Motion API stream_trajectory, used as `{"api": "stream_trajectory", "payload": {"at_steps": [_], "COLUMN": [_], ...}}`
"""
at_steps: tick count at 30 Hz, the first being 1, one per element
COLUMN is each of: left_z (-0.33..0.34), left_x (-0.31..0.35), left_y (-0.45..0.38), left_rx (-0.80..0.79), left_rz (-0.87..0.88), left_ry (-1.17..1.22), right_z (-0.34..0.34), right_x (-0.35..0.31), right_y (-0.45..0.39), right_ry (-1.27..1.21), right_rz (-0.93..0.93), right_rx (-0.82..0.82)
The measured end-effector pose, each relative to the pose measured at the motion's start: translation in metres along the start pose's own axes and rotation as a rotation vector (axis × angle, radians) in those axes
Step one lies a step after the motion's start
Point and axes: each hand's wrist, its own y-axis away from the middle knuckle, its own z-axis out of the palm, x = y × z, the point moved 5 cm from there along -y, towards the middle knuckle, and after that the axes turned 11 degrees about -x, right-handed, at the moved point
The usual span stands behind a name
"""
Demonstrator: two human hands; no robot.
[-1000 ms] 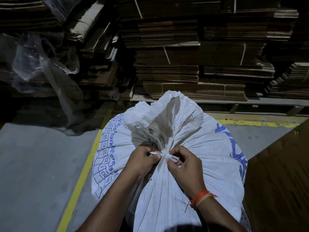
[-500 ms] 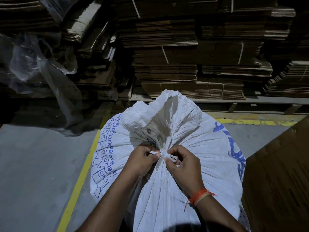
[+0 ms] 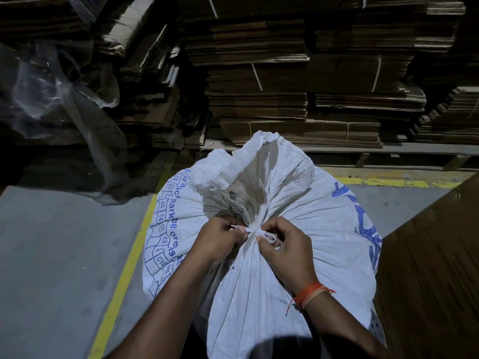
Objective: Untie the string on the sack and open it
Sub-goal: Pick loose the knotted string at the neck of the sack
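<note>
Left hand (image 3: 220, 239) pinches one end of the white string (image 3: 252, 230); right hand (image 3: 286, 246) pinches its loop. I see the knot tied at the gathered neck of the white sack (image 3: 324, 242), which stands on the grey floor (image 3: 51, 255).

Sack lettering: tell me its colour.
Blue, printed on the white sack; it shows in the head view, the only one here.

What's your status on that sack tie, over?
Left hand and right hand both pinching the white string. Knot still tied, sack neck gathered shut. Nothing in the way.
</note>
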Motion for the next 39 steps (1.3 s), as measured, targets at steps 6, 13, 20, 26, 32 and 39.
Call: {"api": "stream_trajectory", "payload": {"at_steps": [6, 13, 20, 26, 32, 39], "left_z": [0.002, 0.0051, 0.007, 0.0083, 0.0078, 0.0023], "left_x": [0.0007, 0.0009, -0.0009, -0.0005, 0.0013, -0.0005], "left_y": [0.0009, 0.0019, 0.0016, 0.0024, 0.0033, 0.0005], "left_rx": [-0.004, -0.018, -0.019, -0.034, -0.027, 0.024], "left_rz": [0.006, 0.005, 0.001, -0.013, -0.01, -0.009], "left_ry": [0.019, 0.051, 0.075, 0.105, 0.081, 0.068], "right_z": [-0.0006, -0.0013, -0.0017, -0.0013, -0.0014, -0.0012], "right_x": [-0.0016, -0.0032, -0.0036, -0.0039, -0.0036, -0.0028], "right_y": [0.0003, 0.0011, 0.0021, 0.0015, 0.0017, 0.0014], "right_ry": [0.008, 0.017, 0.006, 0.003, 0.009, 0.009], "right_rz": [-0.01, -0.018, -0.021, -0.019, -0.02, -0.018], "right_rx": [0.009, 0.013, 0.011, 0.005, 0.005, 0.002]}}
